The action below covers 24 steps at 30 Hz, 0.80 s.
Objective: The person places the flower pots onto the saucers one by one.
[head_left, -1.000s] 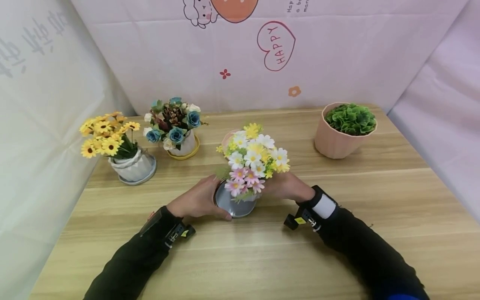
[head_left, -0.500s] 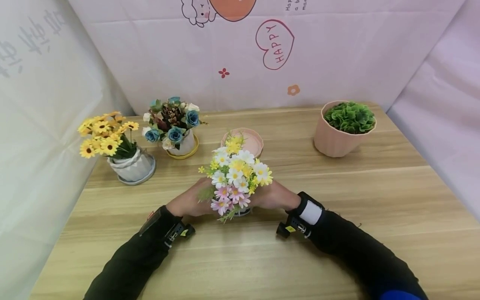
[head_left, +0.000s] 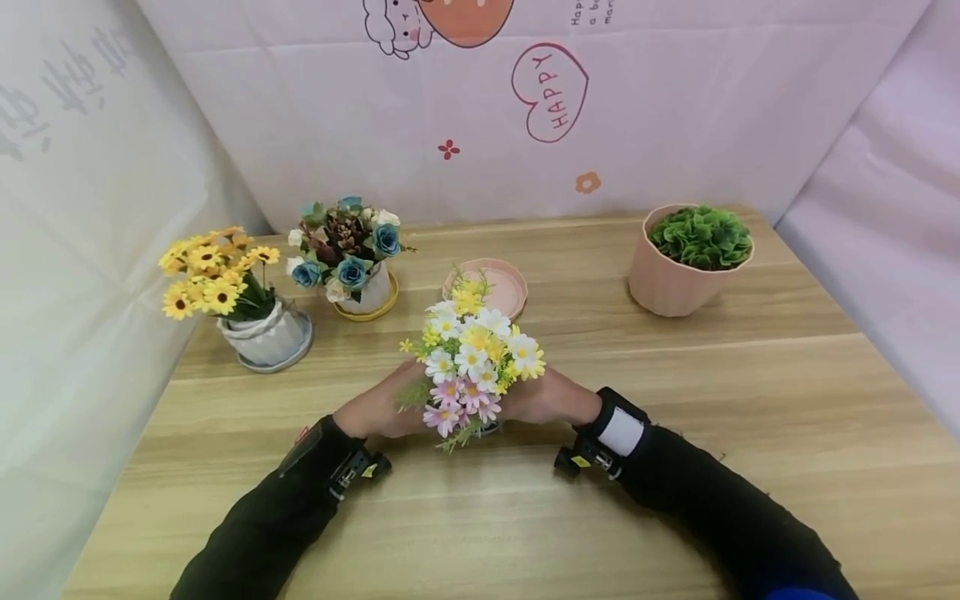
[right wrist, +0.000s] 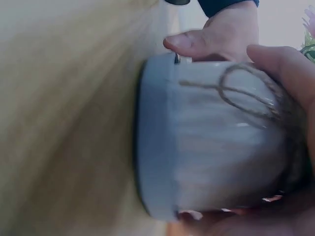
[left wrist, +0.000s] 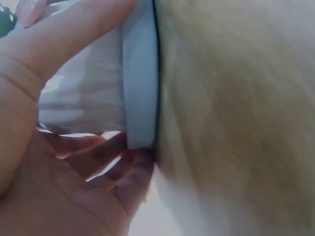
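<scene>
A potted bunch of white, yellow and pink daisies (head_left: 472, 358) stands between my hands in the head view, its blooms hiding most of the pot. The right wrist view shows the white pot (right wrist: 221, 147), tied with twine, seated in a grey-blue saucer (right wrist: 157, 142) on the table. My right hand (head_left: 551, 396) grips the pot near its twine-wrapped upper part. My left hand (head_left: 386, 404) holds the saucer's rim, its thumb on the near side and fingers around the far side, as the left wrist view shows.
Behind the daisies lies a pink saucer (head_left: 504, 287). At the left stand a yellow-flowered pot (head_left: 262, 333) on a grey-blue saucer and a blue-rose pot (head_left: 367, 292) on a yellow saucer. A pink pot (head_left: 667, 279) with green leaves stands back right. A printed cloth (head_left: 330, 125) hangs behind.
The right hand has moved the daisy pot left and down into the grey-blue saucer, and the pink saucer behind has come into fuller view. The last half second shows almost no movement.
</scene>
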Motion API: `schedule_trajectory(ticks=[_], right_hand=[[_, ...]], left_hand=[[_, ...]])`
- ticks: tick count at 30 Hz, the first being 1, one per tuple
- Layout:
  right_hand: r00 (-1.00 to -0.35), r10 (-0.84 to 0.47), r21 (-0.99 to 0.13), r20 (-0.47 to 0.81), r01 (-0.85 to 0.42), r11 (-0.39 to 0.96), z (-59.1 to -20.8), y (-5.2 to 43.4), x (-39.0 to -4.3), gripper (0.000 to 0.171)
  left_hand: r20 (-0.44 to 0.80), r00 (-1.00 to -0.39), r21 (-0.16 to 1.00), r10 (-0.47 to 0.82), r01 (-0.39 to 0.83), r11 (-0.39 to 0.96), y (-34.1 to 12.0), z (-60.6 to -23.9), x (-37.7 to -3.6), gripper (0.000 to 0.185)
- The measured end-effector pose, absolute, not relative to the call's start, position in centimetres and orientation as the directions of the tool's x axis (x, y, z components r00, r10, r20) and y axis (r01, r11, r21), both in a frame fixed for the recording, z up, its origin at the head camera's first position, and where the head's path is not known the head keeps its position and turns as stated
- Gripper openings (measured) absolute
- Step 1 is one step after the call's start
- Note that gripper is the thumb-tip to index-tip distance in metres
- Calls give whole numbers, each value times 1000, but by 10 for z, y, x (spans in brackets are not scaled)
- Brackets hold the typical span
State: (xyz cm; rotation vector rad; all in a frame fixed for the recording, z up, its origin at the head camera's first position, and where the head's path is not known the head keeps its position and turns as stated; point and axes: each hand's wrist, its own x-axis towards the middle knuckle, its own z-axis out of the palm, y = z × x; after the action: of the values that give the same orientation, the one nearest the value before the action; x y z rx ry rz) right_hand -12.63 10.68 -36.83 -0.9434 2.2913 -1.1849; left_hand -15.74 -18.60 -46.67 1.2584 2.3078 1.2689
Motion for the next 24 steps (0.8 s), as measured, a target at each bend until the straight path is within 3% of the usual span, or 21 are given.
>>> schedule_trajectory(ticks=[3,9,16,24], right_hand=[[-667,-744,-828,-21,-406,387,-364,110,-127,82],[-655,-754,-804,-56,-418,422,-355,114,-117,104],[-702,-711,-724,35,-508,466,-357,109,-107,114],[-720,-694,-690,25,-514,509,-360,106,-106,99]], left_hand=[[176,-631,779,756,558,284,-173,-430,-139,76],[81,-747,767,660,470,437,-148,-358,-95,69],[36,-829,790,558,366,492,-132,-353,-75,71],[104,-852,739,513,412,533,-128,-357,-68,73]])
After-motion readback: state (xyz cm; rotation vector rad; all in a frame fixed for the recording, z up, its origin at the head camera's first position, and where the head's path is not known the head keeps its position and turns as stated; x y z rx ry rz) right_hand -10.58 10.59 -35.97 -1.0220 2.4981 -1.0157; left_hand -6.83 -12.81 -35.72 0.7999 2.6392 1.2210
